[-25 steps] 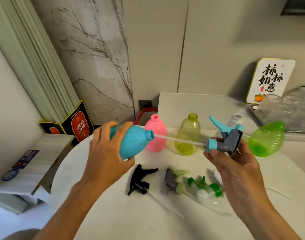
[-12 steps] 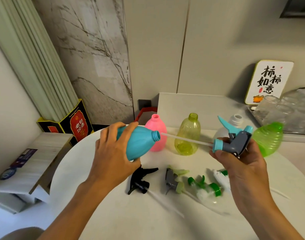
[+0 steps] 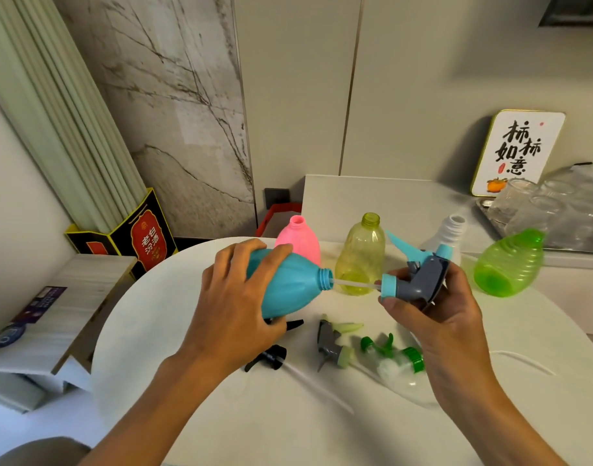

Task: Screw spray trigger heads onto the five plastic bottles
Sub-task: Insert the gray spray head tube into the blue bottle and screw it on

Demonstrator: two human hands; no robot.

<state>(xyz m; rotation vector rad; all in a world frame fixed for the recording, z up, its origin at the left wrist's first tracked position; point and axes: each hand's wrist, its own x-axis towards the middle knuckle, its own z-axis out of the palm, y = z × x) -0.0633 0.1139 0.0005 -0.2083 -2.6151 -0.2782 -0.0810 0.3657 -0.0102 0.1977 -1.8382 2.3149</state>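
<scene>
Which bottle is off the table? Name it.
The blue bottle. The left hand holds it sideways in the air, while the pink bottle, yellow bottle, white bottle and green bottle rest on the table.

A single head-worn wide-angle camera looks forward and down, close over a round white table (image 3: 322, 432). It faces a wall; no second view exists.

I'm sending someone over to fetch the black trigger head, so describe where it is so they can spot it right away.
On the round white table, look at the row of loose spray heads lying near the front. The black trigger head is the leftmost one, just below the left hand holding the blue bottle. It is the only all-black head; its neighbours are grey with pale green and white with bright green.
</scene>
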